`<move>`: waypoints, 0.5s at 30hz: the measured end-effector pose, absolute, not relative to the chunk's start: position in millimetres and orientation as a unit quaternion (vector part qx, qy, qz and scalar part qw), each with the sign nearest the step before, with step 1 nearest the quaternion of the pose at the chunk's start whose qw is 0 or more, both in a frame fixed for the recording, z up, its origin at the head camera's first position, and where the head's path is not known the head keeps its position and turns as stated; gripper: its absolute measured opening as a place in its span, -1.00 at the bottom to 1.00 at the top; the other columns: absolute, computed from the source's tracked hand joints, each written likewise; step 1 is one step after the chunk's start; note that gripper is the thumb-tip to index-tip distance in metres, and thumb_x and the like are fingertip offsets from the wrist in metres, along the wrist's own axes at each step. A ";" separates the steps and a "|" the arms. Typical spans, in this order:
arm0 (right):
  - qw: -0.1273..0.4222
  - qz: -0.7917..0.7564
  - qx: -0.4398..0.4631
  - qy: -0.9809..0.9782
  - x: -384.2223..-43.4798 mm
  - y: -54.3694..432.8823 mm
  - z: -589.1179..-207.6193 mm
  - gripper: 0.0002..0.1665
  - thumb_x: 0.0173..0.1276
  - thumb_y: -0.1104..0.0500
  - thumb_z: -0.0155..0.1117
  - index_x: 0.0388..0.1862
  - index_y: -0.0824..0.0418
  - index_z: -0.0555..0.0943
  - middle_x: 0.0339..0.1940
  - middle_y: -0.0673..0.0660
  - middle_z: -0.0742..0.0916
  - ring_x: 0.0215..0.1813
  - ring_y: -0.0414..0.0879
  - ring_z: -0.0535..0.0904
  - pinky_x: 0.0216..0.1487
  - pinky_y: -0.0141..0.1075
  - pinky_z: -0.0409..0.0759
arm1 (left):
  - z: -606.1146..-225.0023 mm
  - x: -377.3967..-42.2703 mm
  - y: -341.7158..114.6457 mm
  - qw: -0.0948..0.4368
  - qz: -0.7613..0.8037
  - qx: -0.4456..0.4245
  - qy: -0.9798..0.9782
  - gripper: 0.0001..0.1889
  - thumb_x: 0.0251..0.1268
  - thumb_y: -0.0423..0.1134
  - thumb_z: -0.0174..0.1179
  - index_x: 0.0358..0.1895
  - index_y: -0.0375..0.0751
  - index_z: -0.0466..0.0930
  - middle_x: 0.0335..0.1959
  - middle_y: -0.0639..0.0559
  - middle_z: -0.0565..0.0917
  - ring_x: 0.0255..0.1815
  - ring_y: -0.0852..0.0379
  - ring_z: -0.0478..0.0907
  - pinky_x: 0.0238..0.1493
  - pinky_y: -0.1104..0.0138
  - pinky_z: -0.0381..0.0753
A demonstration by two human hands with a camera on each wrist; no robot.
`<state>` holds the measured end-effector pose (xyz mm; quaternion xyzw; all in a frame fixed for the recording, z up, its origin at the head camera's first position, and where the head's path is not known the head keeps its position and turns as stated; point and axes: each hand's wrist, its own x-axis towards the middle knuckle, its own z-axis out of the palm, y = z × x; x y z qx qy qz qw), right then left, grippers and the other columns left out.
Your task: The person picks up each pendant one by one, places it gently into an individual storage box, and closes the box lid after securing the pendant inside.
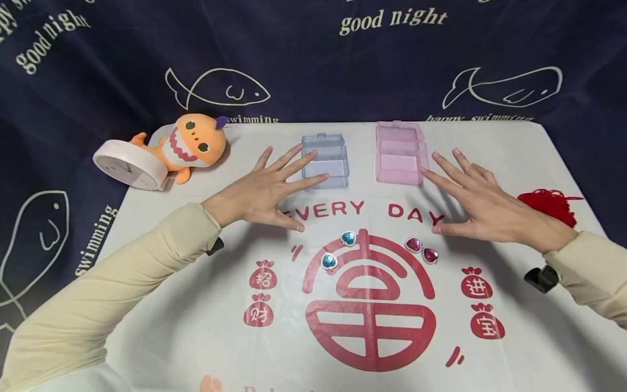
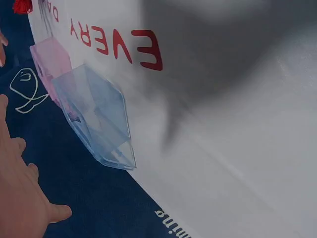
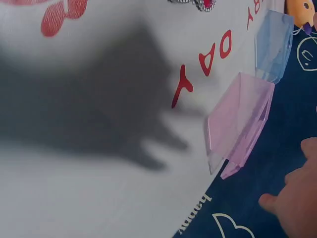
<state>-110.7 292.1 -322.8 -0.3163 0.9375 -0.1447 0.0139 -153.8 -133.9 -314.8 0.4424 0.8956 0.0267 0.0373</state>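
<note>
My left hand (image 1: 266,190) hovers over the table with fingers spread, holding nothing. Its fingertips overlap the near-left part of a clear blue plastic box (image 1: 325,163) in the head view, whose lid stands open. On the other side my right hand (image 1: 472,198) is likewise spread above the table, its fingertips close to a clear pink plastic box (image 1: 399,155) with a raised lid. Nearer to me lie two teal heart-shaped gems (image 1: 329,261) with silvery rims on the left, and two magenta heart-shaped gems (image 1: 430,255) on the right.
An orange plush toy (image 1: 196,140) lies at the back left, with a white round clock (image 1: 129,165) leaning by it. A bundle of red yarn (image 1: 548,206) sits at the right edge, partly behind my right hand. A dark blue printed cloth (image 1: 313,65) hangs behind the table.
</note>
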 end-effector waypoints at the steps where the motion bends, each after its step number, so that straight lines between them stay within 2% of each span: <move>1: 0.010 -0.155 -0.315 0.936 -110.1 291.2 -323.8 0.25 -0.06 -0.09 0.56 0.56 -0.11 0.07 0.62 0.14 0.04 0.62 0.18 -0.26 0.41 0.40 -0.11 | -315.1 -154.7 -133.9 0.037 0.032 0.437 0.898 0.00 0.02 0.49 0.13 0.53 0.39 -0.14 0.62 0.07 -0.28 0.61 -0.07 -0.41 0.42 -0.36 -0.19; 3: -0.010 -0.178 -0.318 0.931 -109.0 288.8 -326.6 0.19 -0.06 0.01 0.57 0.54 -0.05 0.14 0.59 0.17 0.14 0.62 0.16 -0.14 0.46 0.31 -0.02 | -316.2 -157.8 -133.4 0.038 0.054 0.424 0.903 -0.02 0.09 0.34 0.22 0.54 0.32 -0.11 0.61 0.02 -0.22 0.61 -0.08 -0.36 0.43 -0.34 -0.10; 6: -0.062 -0.211 -0.330 0.918 -107.3 281.7 -332.6 0.10 -0.08 0.15 0.58 0.48 0.05 0.28 0.50 0.22 0.34 0.57 0.12 0.10 0.56 -0.12 0.11 | -320.9 -165.4 -131.8 0.044 0.128 0.394 0.909 -0.04 0.12 0.10 0.33 0.54 0.16 -0.04 0.60 -0.04 -0.14 0.61 -0.09 -0.23 0.45 -0.24 0.05; 8: -0.096 -0.226 -0.342 0.907 -106.1 273.7 -336.6 0.05 -0.12 0.23 0.59 0.42 0.13 0.36 0.42 0.26 0.45 0.50 0.10 0.25 0.50 -0.44 0.13 | -326.7 -172.7 -129.4 0.046 0.191 0.363 0.911 -0.04 0.09 -0.02 0.37 0.54 0.08 0.00 0.59 -0.07 -0.08 0.59 -0.10 -0.12 0.46 -0.16 0.13; 10: -0.116 -0.241 -0.352 0.897 -104.8 262.4 -340.6 0.02 -0.16 0.27 0.61 0.38 0.18 0.41 0.35 0.28 0.51 0.44 0.11 0.35 0.43 -0.61 0.07 | -334.2 -180.3 -126.6 0.043 0.255 0.323 0.910 -0.04 0.06 -0.06 0.41 0.52 0.04 0.05 0.57 -0.11 0.00 0.57 -0.11 0.00 0.46 -0.09 0.20; 12: -0.117 -0.252 -0.355 0.893 -102.3 249.5 -344.8 0.00 -0.17 0.28 0.62 0.35 0.20 0.44 0.32 0.28 0.55 0.38 0.13 0.42 0.39 -0.67 0.08 | -343.1 -188.1 -122.7 0.041 0.316 0.281 0.905 -0.05 0.04 -0.09 0.44 0.51 0.02 0.10 0.53 -0.11 0.10 0.53 -0.09 0.10 0.41 -0.02 0.31; 15: -0.100 -0.268 -0.354 0.890 -97.9 230.5 -352.0 -0.03 -0.15 0.28 0.63 0.33 0.22 0.45 0.29 0.26 0.57 0.29 0.15 0.50 0.37 -0.52 0.29 | -357.0 -197.2 -116.8 0.057 0.405 0.227 0.884 -0.07 0.02 -0.15 0.46 0.49 0.03 0.13 0.48 -0.15 0.20 0.47 -0.15 0.22 0.31 0.01 0.46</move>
